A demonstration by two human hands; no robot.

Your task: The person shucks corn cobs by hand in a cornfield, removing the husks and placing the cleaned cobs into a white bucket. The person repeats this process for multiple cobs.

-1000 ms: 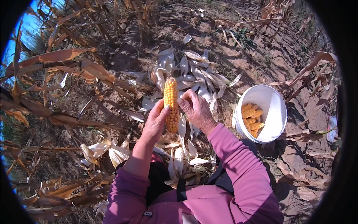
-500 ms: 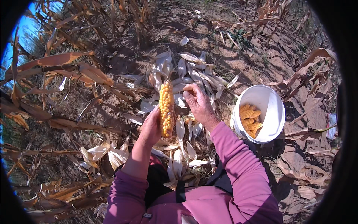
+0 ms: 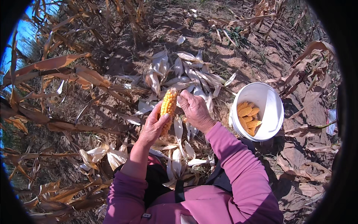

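Observation:
My left hand (image 3: pixel 152 127) grips a yellow corn cob (image 3: pixel 168 106) by its lower half, holding it upright. My right hand (image 3: pixel 194 110) sits just right of the cob with its fingertips at the cob's upper part, pinching at it. Pale dry husks (image 3: pixel 179 74) lie in a pile on the soil beyond the cob, and more husks (image 3: pixel 178 156) lie under my hands. Both arms wear pink sleeves.
A white bucket (image 3: pixel 274 106) with several husked yellow cobs (image 3: pixel 248 117) stands on the ground to the right. Dry brown corn stalks and leaves (image 3: pixel 59 74) crowd the left side. Bare soil with dead leaves (image 3: pixel 305 149) lies to the right.
The cob has tilted and shifted slightly right in my left hand. My right hand has moved from the cob's side up toward its top.

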